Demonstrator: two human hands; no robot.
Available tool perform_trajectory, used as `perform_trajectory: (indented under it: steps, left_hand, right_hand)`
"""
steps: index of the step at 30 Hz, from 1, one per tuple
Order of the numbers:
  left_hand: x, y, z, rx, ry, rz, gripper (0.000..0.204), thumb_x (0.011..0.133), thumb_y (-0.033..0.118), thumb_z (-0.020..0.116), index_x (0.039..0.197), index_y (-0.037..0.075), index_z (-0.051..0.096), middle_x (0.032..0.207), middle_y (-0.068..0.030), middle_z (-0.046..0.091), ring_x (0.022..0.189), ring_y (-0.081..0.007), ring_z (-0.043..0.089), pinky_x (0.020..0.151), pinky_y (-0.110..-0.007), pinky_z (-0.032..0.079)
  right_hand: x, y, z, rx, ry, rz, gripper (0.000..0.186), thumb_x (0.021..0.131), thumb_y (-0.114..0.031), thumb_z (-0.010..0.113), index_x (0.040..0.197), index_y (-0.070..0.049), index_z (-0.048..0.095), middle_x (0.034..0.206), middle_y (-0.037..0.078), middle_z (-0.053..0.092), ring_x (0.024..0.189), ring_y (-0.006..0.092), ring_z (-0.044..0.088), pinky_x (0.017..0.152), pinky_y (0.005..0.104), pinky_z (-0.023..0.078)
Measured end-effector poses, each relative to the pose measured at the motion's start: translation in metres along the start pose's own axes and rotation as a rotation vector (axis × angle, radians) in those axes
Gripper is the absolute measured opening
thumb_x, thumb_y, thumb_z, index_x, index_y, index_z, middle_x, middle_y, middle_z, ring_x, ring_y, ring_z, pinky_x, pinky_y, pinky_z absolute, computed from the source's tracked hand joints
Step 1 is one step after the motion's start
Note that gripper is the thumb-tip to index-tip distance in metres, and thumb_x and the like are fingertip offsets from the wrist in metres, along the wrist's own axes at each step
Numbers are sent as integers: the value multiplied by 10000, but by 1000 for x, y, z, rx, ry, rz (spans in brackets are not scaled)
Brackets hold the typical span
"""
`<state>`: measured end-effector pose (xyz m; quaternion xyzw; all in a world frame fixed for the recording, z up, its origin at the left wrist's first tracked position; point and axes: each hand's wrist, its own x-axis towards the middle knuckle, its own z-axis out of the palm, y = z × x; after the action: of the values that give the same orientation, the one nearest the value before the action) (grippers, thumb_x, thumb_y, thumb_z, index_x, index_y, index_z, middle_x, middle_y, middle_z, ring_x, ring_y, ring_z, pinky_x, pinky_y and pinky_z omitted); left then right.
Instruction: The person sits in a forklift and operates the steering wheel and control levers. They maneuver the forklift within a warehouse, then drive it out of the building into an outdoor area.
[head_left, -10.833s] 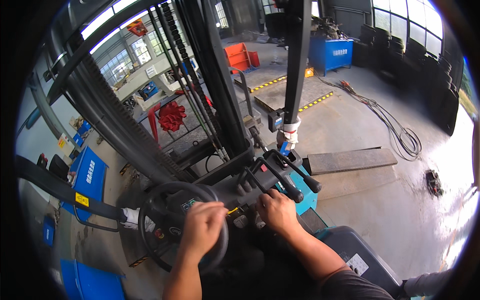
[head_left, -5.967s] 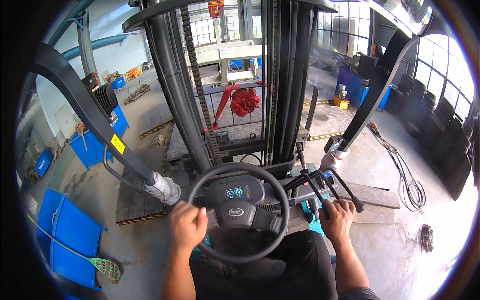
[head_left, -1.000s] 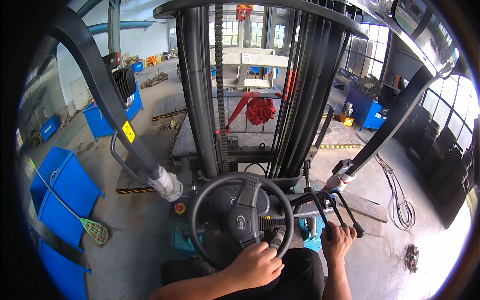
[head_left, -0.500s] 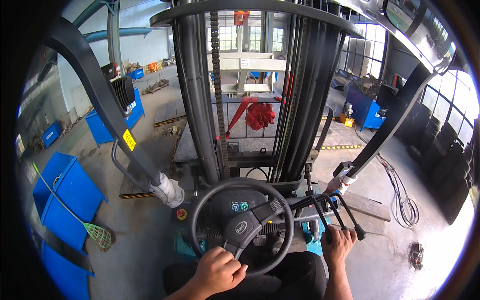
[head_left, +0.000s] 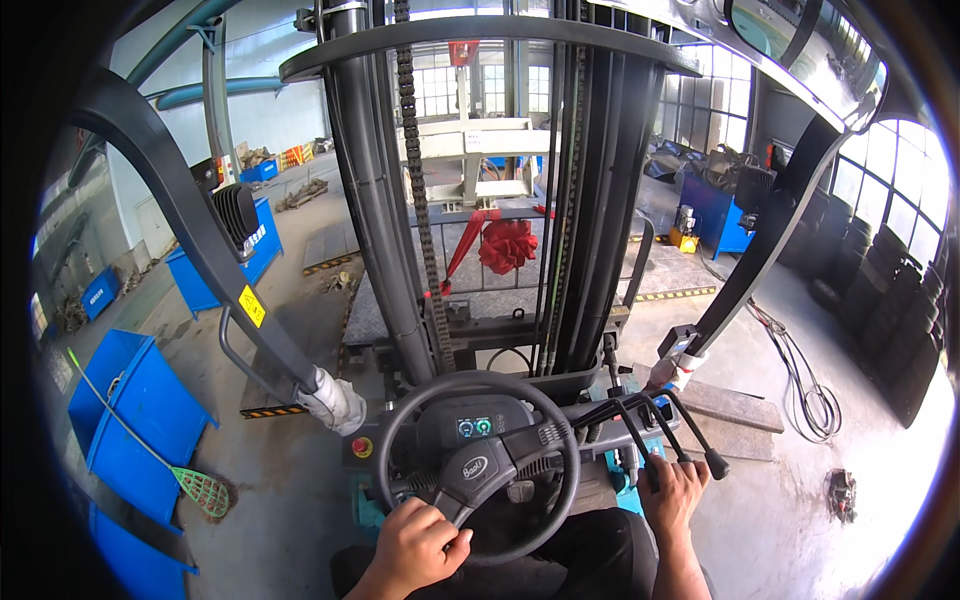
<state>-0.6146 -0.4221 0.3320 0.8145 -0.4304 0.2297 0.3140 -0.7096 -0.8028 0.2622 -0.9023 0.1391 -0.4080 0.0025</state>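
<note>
I see a forklift cab from the seat. My left hand (head_left: 420, 545) is closed on the lower left of the black steering wheel (head_left: 561, 505); whether it holds the rim or a knob on it is hidden. The hub has turned at an angle, with a lit display (head_left: 474, 427) above it. To the right, my right hand (head_left: 672, 500) has its fingers wrapped over the black control levers (head_left: 698, 446), around the left and middle handles; the rightmost knob (head_left: 716, 464) sticks out beside it. A red stop button (head_left: 362, 446) sits left of the wheel.
The black mast (head_left: 365, 240) stands ahead, a red fabric rosette (head_left: 505, 247) behind its chains. Blue bins (head_left: 135, 400) and a green-headed tool (head_left: 200, 490) are at left. Coiled cables (head_left: 815, 400), steel plates (head_left: 725, 410) and dark stacks (head_left: 900, 330) lie right.
The steering wheel has turned clockwise, carrying my left hand from lower right to lower left. My right hand stays on the levers. The view has shifted slightly.
</note>
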Motion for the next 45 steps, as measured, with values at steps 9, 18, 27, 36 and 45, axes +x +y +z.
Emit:
perform_trajectory:
  steps: [9,18,27,36,45]
  left_hand:
    - [2,-3,-4,-11,20,3,246,729,127,835,633,81,613,688,-50,589,658,-289,581,595,-394,495]
    - [4,-1,-6,-18,28,23,254,770,122,837,641,100,619,663,-36,551,645,-264,567,584,-367,482]
    - [4,-1,-4,-7,23,14,289,768,133,834,620,96,587,678,-53,543,664,-283,576,609,-394,490]
    - [-1,-2,-2,6,13,-13,234,712,90,802,637,62,583,736,-78,579,721,-316,571,626,-424,479]
    - [0,-1,-3,10,40,-4,262,678,83,809,608,64,557,716,-76,566,694,-321,554,602,-429,464]
  right_hand:
    - [1,-2,0,-5,-2,0,313,815,-253,828,1089,-130,739,756,59,663,826,277,612,986,492,401]
    - [3,-6,-2,-19,11,4,289,811,-250,822,1061,-122,752,765,62,672,821,275,612,990,489,400]
    - [4,-5,-5,-12,-12,9,302,791,-229,841,1067,-133,762,782,54,688,831,265,622,971,472,417]
    - [2,-3,-4,-16,-42,30,340,777,-221,860,1090,-144,752,803,34,706,837,240,635,981,444,411]
    - [2,-5,-6,-24,-49,31,353,774,-236,880,1088,-147,748,802,31,706,832,235,631,968,441,409]
